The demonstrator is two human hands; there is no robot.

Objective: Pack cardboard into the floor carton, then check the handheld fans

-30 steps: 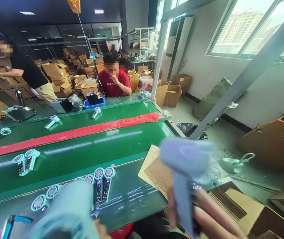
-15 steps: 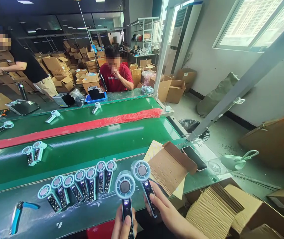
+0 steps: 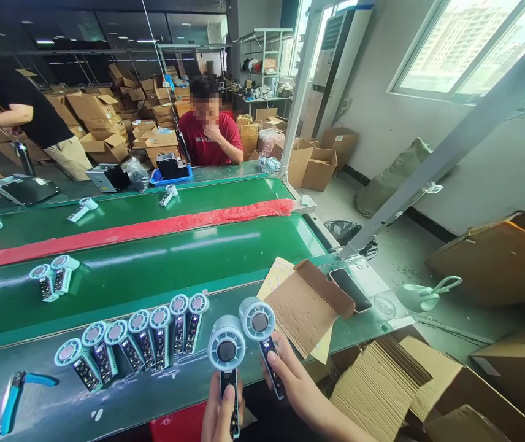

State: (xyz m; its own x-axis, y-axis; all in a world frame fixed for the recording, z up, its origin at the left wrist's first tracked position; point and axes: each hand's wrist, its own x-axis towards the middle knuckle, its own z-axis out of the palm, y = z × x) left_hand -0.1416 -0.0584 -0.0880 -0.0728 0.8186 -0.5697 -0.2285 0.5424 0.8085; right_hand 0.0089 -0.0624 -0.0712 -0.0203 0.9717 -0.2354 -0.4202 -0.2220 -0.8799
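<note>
My left hand [image 3: 224, 410] is closed around the handle of a light-blue handheld fan [image 3: 226, 318], its thumb on the handle's dark front. My right hand [image 3: 287, 370] grips a second handheld fan [image 3: 244, 307], thumb pressed on the front below a small lit display. Both round heads face me, close together, with exposed circuit boards showing on the handles. Left of my hands, a row of several similar fans [image 3: 139, 320] lies on the dark bench [image 3: 124, 405]. Blue-handled pliers [image 3: 11, 405] rest at the bench's left end.
Beyond the bench runs a green conveyor belt [image 3: 226, 252] with more fans and a red strip [image 3: 152, 230]. An open cardboard box [image 3: 311, 301] and a phone [image 3: 351, 288] lie to the right. Cartons [image 3: 382, 393] stand below. Two people are across the belt.
The view has swung slightly right. My left thumb sits higher on its fan's handle, and the lit number there no longer shows. Both hands still hold their fans.
</note>
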